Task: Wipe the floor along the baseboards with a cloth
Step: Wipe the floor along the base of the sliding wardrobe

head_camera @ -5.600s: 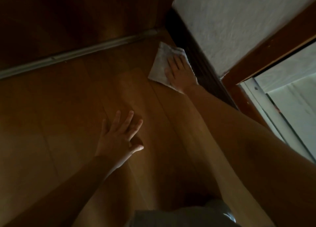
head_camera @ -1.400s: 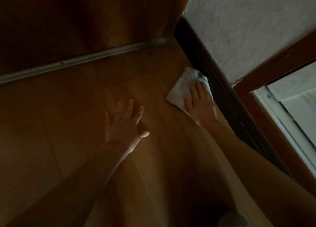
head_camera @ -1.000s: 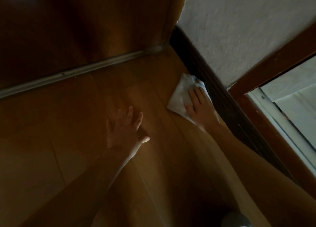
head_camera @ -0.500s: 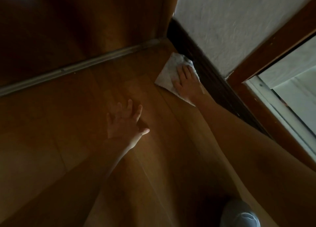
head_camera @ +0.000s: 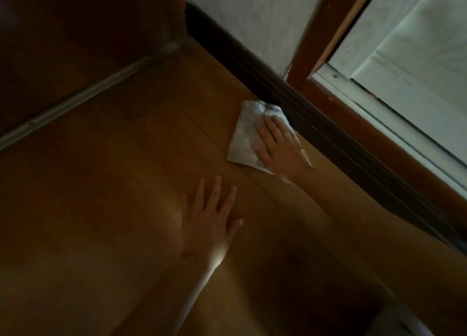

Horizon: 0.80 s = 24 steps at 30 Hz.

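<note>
A white cloth (head_camera: 243, 135) lies flat on the brown wooden floor (head_camera: 113, 184), its far edge touching the dark baseboard (head_camera: 255, 65) on the right. My right hand (head_camera: 279, 146) presses down on the cloth with fingers stretched flat, covering its near right part. My left hand (head_camera: 211, 219) rests flat on the bare floor, fingers spread, holding nothing, nearer to me and left of the cloth.
A dark wooden door (head_camera: 75, 27) with a metal threshold strip (head_camera: 96, 87) closes the far side. A white wall (head_camera: 252, 19) rises above the baseboard. A brown frame post (head_camera: 326, 27) and a pale sliding-door track (head_camera: 404, 123) run along the right.
My right hand has slid the cloth back along the baseboard, away from the corner and toward me. My left hand stays planted on the floor.
</note>
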Tool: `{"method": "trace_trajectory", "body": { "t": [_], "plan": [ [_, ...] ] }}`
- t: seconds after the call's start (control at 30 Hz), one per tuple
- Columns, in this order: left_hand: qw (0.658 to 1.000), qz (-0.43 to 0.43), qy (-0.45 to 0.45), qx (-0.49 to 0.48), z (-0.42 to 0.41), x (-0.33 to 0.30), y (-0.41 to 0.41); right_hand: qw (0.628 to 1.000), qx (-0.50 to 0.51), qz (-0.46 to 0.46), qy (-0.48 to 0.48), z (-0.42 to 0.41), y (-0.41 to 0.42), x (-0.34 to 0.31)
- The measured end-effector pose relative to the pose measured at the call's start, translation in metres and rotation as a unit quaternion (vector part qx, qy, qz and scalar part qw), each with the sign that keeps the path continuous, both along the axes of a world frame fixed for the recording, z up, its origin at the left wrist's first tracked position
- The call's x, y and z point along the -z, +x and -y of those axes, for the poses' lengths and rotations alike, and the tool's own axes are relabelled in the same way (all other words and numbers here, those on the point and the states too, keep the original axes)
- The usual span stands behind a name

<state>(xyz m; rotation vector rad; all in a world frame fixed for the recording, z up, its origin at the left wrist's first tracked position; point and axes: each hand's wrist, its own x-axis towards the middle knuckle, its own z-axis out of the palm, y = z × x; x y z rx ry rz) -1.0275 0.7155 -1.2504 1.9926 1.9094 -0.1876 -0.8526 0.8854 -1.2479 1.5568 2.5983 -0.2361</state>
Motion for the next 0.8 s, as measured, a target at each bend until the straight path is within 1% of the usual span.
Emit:
{"method": "trace_trajectory", "body": {
  "t": [0.1, 0.17, 0.23, 0.37, 0.5, 0.57, 0.67, 0.8],
  "plan": [
    [0.999, 0.013, 0.006, -0.040, 0.003, 0.002, 0.008, 0.999, -0.025, 0.040, 0.012, -0.037, -0.032, -0.005],
    [0.999, 0.014, -0.007, -0.039, 0.002, 0.000, 0.007, 0.997, -0.047, 0.067, 0.008, -0.053, -0.043, -0.006],
    [0.999, 0.004, -0.030, -0.034, 0.002, -0.003, 0.005, 0.996, -0.060, 0.065, -0.002, -0.052, -0.038, -0.005],
    [0.998, -0.016, -0.053, -0.029, -0.002, -0.011, 0.009, 0.996, -0.075, 0.044, 0.010, -0.011, 0.020, 0.003],
    [0.998, -0.025, -0.055, -0.030, -0.002, -0.013, 0.011, 0.999, -0.025, 0.027, 0.020, 0.062, 0.100, 0.003],
    [0.998, -0.026, -0.052, -0.032, -0.001, -0.013, 0.011, 1.000, 0.001, 0.020, 0.003, 0.075, 0.110, 0.005],
    [0.998, -0.030, -0.051, -0.031, 0.000, -0.013, 0.013, 1.000, -0.003, 0.021, 0.004, 0.048, 0.082, 0.002],
    [0.998, -0.020, -0.050, -0.043, -0.001, -0.014, 0.011, 0.999, -0.023, 0.034, 0.006, -0.005, 0.018, 0.006]
  ]
}}
